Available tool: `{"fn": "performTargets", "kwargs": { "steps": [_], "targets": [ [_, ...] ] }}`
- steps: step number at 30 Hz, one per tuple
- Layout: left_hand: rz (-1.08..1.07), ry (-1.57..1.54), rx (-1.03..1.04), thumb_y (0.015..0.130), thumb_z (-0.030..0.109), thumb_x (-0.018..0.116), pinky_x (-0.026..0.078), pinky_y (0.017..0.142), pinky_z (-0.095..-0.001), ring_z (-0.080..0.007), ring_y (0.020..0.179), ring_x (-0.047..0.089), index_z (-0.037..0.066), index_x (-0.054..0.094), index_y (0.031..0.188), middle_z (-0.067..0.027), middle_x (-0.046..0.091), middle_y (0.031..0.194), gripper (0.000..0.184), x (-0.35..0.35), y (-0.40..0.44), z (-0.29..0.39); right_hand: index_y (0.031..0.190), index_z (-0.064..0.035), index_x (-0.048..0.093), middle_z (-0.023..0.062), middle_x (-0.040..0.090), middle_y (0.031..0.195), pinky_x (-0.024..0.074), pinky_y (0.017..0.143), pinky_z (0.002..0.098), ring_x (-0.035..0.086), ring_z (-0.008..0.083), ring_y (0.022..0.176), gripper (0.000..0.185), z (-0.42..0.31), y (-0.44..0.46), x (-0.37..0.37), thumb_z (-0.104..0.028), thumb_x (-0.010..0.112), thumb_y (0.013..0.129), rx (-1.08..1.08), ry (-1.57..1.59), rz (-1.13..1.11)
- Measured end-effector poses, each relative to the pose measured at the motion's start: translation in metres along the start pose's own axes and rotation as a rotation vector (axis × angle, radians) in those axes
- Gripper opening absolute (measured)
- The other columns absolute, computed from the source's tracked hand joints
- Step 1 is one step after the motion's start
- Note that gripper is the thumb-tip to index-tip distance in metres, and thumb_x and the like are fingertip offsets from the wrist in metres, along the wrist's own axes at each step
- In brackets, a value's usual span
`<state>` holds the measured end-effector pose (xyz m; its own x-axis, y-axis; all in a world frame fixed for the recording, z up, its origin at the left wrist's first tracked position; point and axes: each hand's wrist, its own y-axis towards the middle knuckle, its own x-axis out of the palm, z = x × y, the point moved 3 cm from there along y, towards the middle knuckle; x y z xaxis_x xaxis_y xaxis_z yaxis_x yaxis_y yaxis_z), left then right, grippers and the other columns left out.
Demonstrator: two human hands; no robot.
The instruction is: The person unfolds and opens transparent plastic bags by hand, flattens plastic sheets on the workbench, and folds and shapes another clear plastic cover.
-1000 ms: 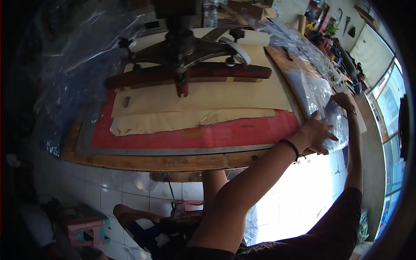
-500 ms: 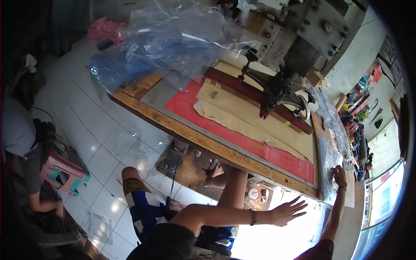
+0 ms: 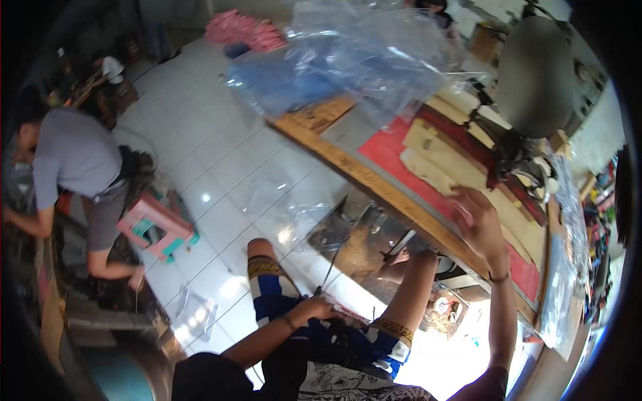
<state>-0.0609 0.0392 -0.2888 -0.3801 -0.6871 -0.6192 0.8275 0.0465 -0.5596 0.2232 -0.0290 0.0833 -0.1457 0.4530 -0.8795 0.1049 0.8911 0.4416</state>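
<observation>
Low over my lap, my left hand [image 3: 314, 309] has its fingers drawn together by a pinkish edge; what it holds is too small to make out. My right hand [image 3: 476, 224] is raised above the front of the wood-edged table [image 3: 361, 175], fingers apart and slightly curved, holding nothing. Behind it lie a red sheet [image 3: 386, 145] and cream sheets [image 3: 421, 170], with a dark red bar [image 3: 461, 140] across them. A black metal mechanism [image 3: 511, 150] stands over the bar.
Clear plastic sheeting [image 3: 361, 60] covers the table's far left end, and more plastic [image 3: 556, 307] hangs at its right. On the left a person in grey [image 3: 77, 154] bends beside a pink and green stool [image 3: 157, 224]. A pink pile [image 3: 244, 30] sits on the floor behind.
The view has swung left, bringing the person in grey fully into sight. My left hand has left the table's right side for my lap. My right hand has left the plastic and risen over the front edge.
</observation>
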Motion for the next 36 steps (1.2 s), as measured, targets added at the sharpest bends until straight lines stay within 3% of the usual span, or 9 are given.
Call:
{"fn": "performTargets", "kwargs": {
  "steps": [1, 6, 8, 14, 22, 27, 29, 33, 36],
  "targets": [
    [-0.113, 0.023, -0.029, 0.089, 0.073, 0.039, 0.050, 0.092, -0.0466, -0.0391, 0.108, 0.062, 0.008, 0.068, 0.113, -0.0188, 0.067, 0.113, 0.075, -0.016, -0.005, 0.014, 0.106, -0.0052, 0.066, 0.0132, 0.064, 0.113, 0.0506, 0.089, 0.0418, 0.063, 0.0338, 0.101, 0.029, -0.011, 0.026, 0.018, -0.001, 0.066, 0.078, -0.084, 0.032, -0.006],
    [-0.417, 0.130, -0.250, 0.083, 0.071, 0.054, 0.049, 0.093, -0.0419, -0.0336, 0.113, 0.061, 0.009, 0.068, 0.117, -0.0153, 0.065, 0.122, 0.072, 0.010, 0.061, 0.007, 0.096, -0.0072, 0.064, 0.0103, 0.063, 0.100, 0.0516, 0.079, 0.0431, 0.063, 0.0322, 0.091, 0.014, -0.032, 0.125, 0.080, -0.014, 0.065, 0.084, -0.447, 0.045, -0.239],
    [-0.488, 0.079, -0.230, 0.082, 0.070, 0.056, 0.049, 0.093, -0.0414, -0.0327, 0.112, 0.062, 0.009, 0.068, 0.117, -0.0148, 0.065, 0.122, 0.071, 0.057, 0.109, -0.024, 0.091, -0.0065, 0.062, 0.0107, 0.061, 0.094, 0.0504, 0.075, 0.0436, 0.062, 0.0328, 0.086, 0.012, -0.029, 0.141, 0.098, -0.018, 0.063, 0.087, -0.419, 0.121, -0.239],
    [-0.425, -0.139, -0.108, 0.081, 0.069, 0.059, 0.050, 0.091, -0.0414, -0.0312, 0.108, 0.063, 0.009, 0.065, 0.121, -0.0133, 0.064, 0.123, 0.072, 0.072, 0.133, -0.074, 0.083, -0.0030, 0.057, 0.0141, 0.059, 0.080, 0.0476, 0.068, 0.0413, 0.059, 0.0332, 0.075, 0.020, -0.016, 0.152, 0.120, -0.021, 0.064, 0.088, -0.361, 0.371, -0.143],
    [-0.412, -0.227, -0.036, 0.080, 0.069, 0.061, 0.052, 0.087, -0.0415, -0.0291, 0.104, 0.064, 0.010, 0.061, 0.126, -0.0113, 0.064, 0.125, 0.075, 0.072, 0.136, -0.095, 0.085, -0.0023, 0.060, 0.0135, 0.060, 0.079, 0.0481, 0.065, 0.0412, 0.060, 0.0321, 0.073, 0.018, -0.009, 0.150, 0.120, -0.020, 0.062, 0.089, -0.319, 0.399, -0.138],
    [-0.473, -0.295, -0.156, 0.077, 0.074, 0.060, 0.053, 0.081, -0.0413, -0.0286, 0.099, 0.065, 0.009, 0.064, 0.123, -0.0126, 0.066, 0.119, 0.079, 0.076, 0.144, -0.080, 0.088, -0.0023, 0.061, 0.0136, 0.061, 0.080, 0.0485, 0.065, 0.0415, 0.060, 0.0325, 0.073, 0.018, -0.010, 0.150, 0.121, -0.021, 0.062, 0.090, -0.327, 0.390, -0.152],
    [-0.293, -0.357, -0.243, 0.077, 0.075, 0.059, 0.053, 0.079, -0.0414, -0.0289, 0.096, 0.066, 0.009, 0.067, 0.118, -0.0136, 0.069, 0.112, 0.078, 0.077, 0.132, -0.072, 0.087, -0.0023, 0.061, 0.0136, 0.061, 0.077, 0.0485, 0.065, 0.0424, 0.061, 0.0330, 0.072, 0.019, -0.011, 0.147, 0.123, -0.021, 0.061, 0.090, -0.358, 0.376, -0.071],
    [-0.345, -0.162, -0.284, 0.082, 0.071, 0.057, 0.052, 0.080, -0.0455, -0.0319, 0.098, 0.066, 0.005, 0.068, 0.115, -0.0177, 0.068, 0.113, 0.075, 0.052, 0.128, -0.039, 0.084, -0.0022, 0.061, 0.0140, 0.060, 0.068, 0.0484, 0.064, 0.0445, 0.061, 0.0351, 0.068, 0.022, -0.024, 0.141, 0.105, -0.023, 0.062, 0.090, -0.357, 0.284, 0.076],
    [-0.146, -0.103, -0.029, 0.088, 0.063, 0.054, 0.052, 0.077, -0.0467, -0.0338, 0.099, 0.065, 0.002, 0.070, 0.106, -0.0203, 0.068, 0.108, 0.065, 0.010, 0.065, 0.017, 0.081, -0.0042, 0.061, 0.0134, 0.061, 0.065, 0.0480, 0.062, 0.0456, 0.060, 0.0361, 0.063, 0.026, -0.048, 0.142, 0.068, -0.028, 0.059, 0.093, -0.355, 0.440, 0.108]
  ]
}}
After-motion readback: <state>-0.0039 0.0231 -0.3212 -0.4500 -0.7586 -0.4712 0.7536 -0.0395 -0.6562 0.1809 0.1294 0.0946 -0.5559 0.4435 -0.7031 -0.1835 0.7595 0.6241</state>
